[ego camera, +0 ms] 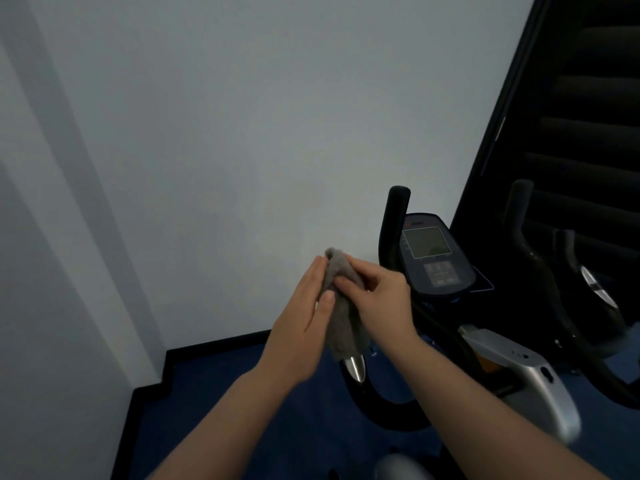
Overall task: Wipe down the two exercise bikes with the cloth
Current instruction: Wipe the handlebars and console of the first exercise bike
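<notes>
A grey cloth hangs between both hands in front of the white wall, above the left handlebar's silver end. My left hand lies flat against the cloth's left side with straight fingers and the thumb on the fabric. My right hand pinches the cloth near its top from the right. The exercise bike stands to the right, with black handlebars, a silver frame and a console with a grey screen. A second set of black handlebars stands further right.
The white wall fills the left and centre, with a black skirting board at its foot and blue carpet below. A dark window with blinds rises at the upper right.
</notes>
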{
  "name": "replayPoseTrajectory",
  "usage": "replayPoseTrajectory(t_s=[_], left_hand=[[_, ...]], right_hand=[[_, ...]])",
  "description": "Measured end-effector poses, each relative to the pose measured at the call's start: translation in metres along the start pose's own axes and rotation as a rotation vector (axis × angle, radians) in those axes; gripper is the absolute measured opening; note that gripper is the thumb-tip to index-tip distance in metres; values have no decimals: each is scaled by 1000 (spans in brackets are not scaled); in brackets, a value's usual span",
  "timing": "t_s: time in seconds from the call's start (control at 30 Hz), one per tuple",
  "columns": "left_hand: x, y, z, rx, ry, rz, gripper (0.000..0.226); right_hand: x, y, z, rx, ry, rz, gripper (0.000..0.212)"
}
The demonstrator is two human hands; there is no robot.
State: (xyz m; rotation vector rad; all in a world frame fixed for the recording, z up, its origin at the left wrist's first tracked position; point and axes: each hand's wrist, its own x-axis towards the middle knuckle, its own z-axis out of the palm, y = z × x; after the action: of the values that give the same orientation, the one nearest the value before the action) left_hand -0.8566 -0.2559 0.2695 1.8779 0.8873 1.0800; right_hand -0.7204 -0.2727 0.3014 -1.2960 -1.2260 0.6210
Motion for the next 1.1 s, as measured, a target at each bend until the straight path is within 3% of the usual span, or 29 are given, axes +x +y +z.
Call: replayPoseTrajectory(t_s=[0.13, 0.23, 0.4, 0.6, 0.8, 0.93, 1.1], left_hand=[[-14, -3, 12, -46, 12, -26, 55], [-24, -5, 20, -149, 49, -75, 56], [-34, -5, 18, -323, 170, -121, 35], [-43, -3, 15, -297, 221, -135, 34], [-46, 2, 14, -229, 226, -107, 48], [-54, 2, 20, -208, 257, -124, 34], [-70, 1, 49, -206, 323, -142, 35]], right_hand=[[-23, 16, -13, -176, -66, 99, 9], [-4, 5, -14, -310, -61, 54, 5], [0, -2, 8, -277, 78, 33, 21], [-9, 7, -12, -514, -60, 58, 23], [1, -2, 1, -425, 35, 0, 30], [-29, 11, -18, -406, -91, 3, 25], [-55, 12, -44, -538, -269, -125, 29]])
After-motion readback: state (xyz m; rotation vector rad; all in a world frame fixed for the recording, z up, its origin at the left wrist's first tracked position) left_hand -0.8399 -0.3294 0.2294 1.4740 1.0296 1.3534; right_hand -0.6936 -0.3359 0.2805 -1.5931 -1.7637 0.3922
